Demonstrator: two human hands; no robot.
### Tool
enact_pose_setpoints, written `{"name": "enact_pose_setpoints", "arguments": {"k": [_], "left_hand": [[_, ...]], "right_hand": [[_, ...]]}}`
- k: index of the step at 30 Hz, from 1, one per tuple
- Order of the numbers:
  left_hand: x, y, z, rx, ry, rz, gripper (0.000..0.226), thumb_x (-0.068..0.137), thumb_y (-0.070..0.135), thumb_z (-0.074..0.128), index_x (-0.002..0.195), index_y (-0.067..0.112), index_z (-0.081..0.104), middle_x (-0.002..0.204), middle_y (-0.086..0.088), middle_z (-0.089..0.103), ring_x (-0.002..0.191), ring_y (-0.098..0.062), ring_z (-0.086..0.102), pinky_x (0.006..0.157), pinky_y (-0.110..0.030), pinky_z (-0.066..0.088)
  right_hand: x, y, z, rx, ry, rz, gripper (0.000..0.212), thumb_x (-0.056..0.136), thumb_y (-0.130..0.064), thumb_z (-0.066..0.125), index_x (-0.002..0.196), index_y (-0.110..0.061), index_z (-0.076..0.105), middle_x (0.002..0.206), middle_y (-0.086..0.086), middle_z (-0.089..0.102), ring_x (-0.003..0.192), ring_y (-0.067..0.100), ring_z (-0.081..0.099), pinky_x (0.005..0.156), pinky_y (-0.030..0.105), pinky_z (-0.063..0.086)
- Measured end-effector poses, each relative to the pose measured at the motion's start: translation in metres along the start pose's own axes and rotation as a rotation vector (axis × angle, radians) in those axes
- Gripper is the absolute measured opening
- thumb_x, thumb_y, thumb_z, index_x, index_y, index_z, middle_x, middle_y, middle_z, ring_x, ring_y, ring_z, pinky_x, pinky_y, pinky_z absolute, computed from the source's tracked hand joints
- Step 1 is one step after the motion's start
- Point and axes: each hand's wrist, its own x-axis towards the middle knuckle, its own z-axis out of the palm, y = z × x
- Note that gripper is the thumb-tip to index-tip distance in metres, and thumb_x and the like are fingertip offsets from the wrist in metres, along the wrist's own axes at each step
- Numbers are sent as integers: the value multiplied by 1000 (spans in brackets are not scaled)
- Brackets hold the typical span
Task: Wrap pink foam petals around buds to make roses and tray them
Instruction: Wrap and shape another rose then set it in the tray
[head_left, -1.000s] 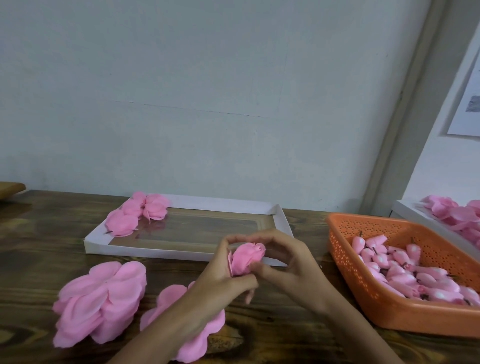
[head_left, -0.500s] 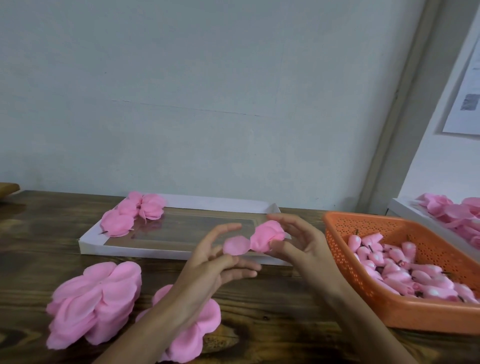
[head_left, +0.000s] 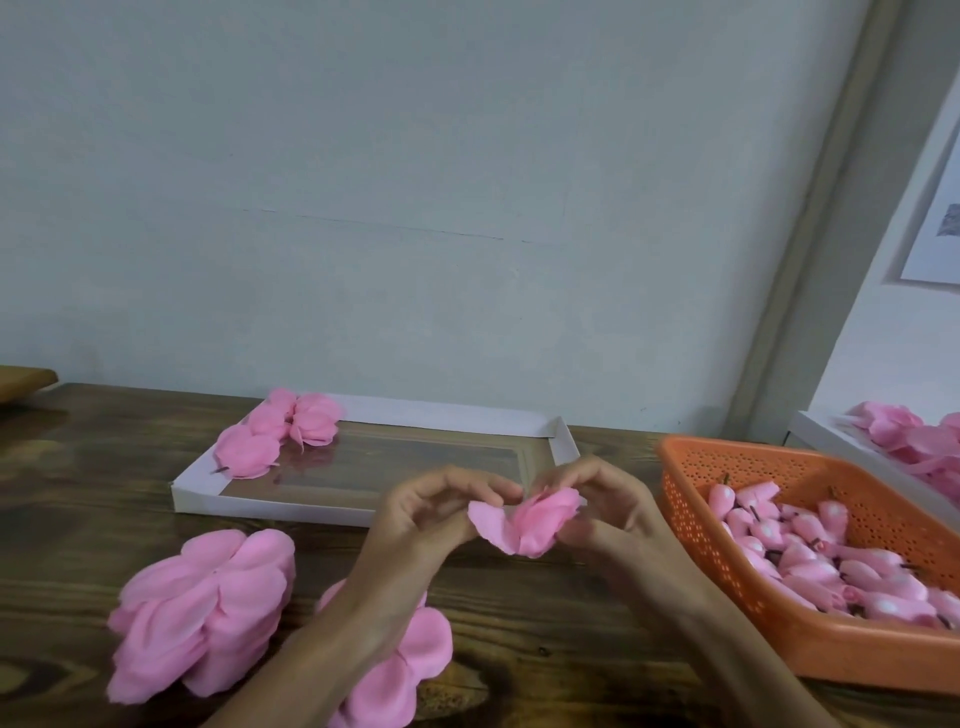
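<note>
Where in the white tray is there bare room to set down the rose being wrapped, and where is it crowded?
The white tray has bare floor from the finished roses in its far-left corner across to its right wall. Crowded: that corner, and the orange basket, packed with buds.

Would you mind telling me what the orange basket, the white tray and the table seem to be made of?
Orange basket: likely plastic, moulded with rows of small holes.
White tray: seemingly cardboard, thin folded walls, matte.
Table: dark wood or wood-look surface, visible grain, slight sheen.
</note>
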Motion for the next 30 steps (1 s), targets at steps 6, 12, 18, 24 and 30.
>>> {"name": "enact_pose_setpoints", "arguments": {"k": [6,12,18,24,30], "left_hand": [[-3,-2,1,1,73,15,19,71,29,81,81,13,78,85,-15,72,83,-25,67,79,-37,54],[-2,-1,0,29,70,30,20,72,31,82,87,18,81,86,-11,76,75,-17,66,66,-24,54],[-1,-7,-2,26,-4,-41,24,76,34,85,93,17,81,95,-10,77,90,-20,72,77,-27,59],[5,-9,-9,-332,-160,-181,16,95,23,76,99,9,70,113,-21,69,113,-36,66,101,-54,53],[5,-9,-9,-436,-171,-236,19,88,20,83,95,12,67,123,-30,65,118,-41,64,98,-52,56]], "right_hand": [[0,-9,7,54,-79,-47,16,82,-9,80,95,-15,72,110,16,71,102,26,70,81,30,57],[-1,-18,12,-23,-32,-39,22,79,-10,82,99,-13,72,101,14,73,87,23,70,75,31,58],[-1,-11,10,-60,2,-6,24,82,-2,78,102,-11,69,104,22,71,90,25,69,77,32,58],[1,-5,10,-80,85,-2,21,81,-12,75,100,-5,67,99,9,77,95,19,74,81,28,57],[3,-2,11,-133,191,19,25,77,-4,72,100,5,66,104,28,68,90,17,72,78,28,57]]}}
